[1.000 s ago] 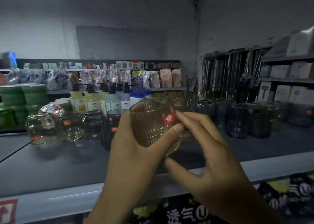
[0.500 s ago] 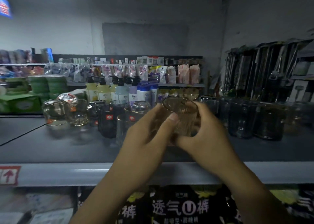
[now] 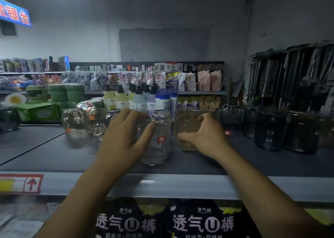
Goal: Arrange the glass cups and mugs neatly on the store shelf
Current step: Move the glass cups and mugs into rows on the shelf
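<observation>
Now amber cup (image 3: 188,125) is down, left hand (image 3: 124,140) switched to clear glass (image 3: 160,147).

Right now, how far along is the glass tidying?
Done: dark glasses stand in a row at right. In hand: right hand grips the amber cup, left hand holds the clear glass, both on the shelf. Left: lining up these and the clear mugs.

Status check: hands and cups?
Left hand grips clear cup. Right hand grips amber ribbed cup; both cups upright on shelf. Dark mugs crowd the right.
</observation>
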The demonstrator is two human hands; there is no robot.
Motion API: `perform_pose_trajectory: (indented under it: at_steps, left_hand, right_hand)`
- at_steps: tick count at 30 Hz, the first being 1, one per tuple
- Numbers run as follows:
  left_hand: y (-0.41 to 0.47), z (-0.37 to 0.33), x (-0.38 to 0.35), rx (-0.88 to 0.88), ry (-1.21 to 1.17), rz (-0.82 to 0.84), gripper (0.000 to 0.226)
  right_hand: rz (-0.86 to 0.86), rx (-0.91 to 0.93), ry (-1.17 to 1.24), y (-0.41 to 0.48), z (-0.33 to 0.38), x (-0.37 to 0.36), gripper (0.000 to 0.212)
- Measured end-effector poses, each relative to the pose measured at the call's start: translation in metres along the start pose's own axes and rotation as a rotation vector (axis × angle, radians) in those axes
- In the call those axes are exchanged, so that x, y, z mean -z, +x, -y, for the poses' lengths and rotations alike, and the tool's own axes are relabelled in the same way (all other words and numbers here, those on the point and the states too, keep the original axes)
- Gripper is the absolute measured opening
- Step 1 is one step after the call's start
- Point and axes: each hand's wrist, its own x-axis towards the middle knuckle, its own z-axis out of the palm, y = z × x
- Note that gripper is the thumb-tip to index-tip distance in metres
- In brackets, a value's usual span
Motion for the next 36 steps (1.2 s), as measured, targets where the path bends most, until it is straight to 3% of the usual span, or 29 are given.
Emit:
perform_pose_trajectory:
  at_steps: [4,8,13,19,36]
  left_hand:
    - [-0.008,0.015,-0.003,0.016,-0.071,0.163,0.058]
    - [-0.014,0.025,-0.008,-0.007,-0.166,0.161,0.051]
    - [-0.016,0.03,-0.011,0.072,-0.261,0.183,0.065]
    - [-0.019,0.036,-0.013,0.107,-0.323,0.204,0.073]
    - [-0.018,0.025,-0.011,0.144,-0.388,0.258,0.066]
  right_hand:
    - [-0.004,-0.028,-0.05,0.008,-0.002,-0.01,0.088]
    - [0.014,-0.039,-0.032,0.009,-0.002,-0.013,0.085]
    - [-0.009,0.001,-0.031,0.006,-0.005,-0.018,0.091]
    - [0.1,-0.059,-0.045,-0.002,-0.019,-0.019,0.066]
    - [0.072,-0.033,-0.112,0.002,-0.021,-0.026,0.059]
